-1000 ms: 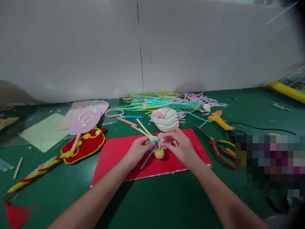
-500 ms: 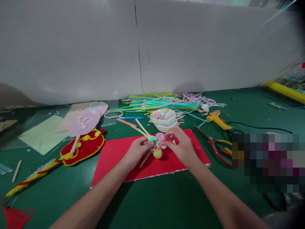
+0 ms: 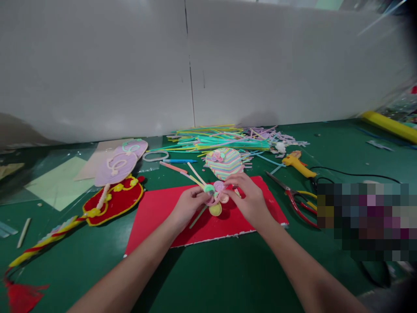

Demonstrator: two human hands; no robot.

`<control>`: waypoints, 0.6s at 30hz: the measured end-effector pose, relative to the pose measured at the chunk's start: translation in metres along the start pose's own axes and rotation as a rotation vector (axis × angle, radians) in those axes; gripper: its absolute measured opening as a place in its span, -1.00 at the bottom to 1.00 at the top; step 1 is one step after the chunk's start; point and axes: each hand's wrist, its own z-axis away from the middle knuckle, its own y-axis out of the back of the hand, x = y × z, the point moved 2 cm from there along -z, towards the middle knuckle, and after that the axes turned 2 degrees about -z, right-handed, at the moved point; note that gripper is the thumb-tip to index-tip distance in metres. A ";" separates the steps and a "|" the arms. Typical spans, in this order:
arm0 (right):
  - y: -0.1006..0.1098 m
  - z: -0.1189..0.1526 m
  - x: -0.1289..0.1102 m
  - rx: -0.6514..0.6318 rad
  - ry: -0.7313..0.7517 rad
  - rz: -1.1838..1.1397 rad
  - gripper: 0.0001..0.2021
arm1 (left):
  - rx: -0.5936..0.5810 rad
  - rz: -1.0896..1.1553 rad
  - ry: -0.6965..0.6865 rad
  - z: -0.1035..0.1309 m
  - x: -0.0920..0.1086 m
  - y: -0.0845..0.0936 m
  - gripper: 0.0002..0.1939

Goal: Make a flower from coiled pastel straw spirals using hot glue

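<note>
Glossy green desk [image 3: 208,278] lying under smooth red board [image 3: 153,213], fuzzy coiled pastel flower [image 3: 215,209] hovering above board, left hand [image 3: 192,204] pinching its stems, right hand [image 3: 243,193] bending fingers at petals, grip unclear.

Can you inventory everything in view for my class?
table: one, green, beneath everything
wall: one, grey, back
board: one, red, centre
flower piece: one, multicoloured, between hands
stems: many, mixed, back
striped disc: one, pastel, back
glue gun: one, yellow, right
scissors: one, red-yellow, right
pen: one, blue, centre
ring: one, white, back
tasselled fan: one, red-yellow, left
fan shapes: number unclear, lilac, left
sheets: two, green, pink, left
tube: one, yellow, far right
left hand: one, bare, centre
right hand: one, bare, centre
</note>
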 end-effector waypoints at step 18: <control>0.004 -0.001 -0.002 -0.171 0.094 -0.009 -0.81 | -0.180 -0.153 0.043 0.004 0.004 -0.005 -0.74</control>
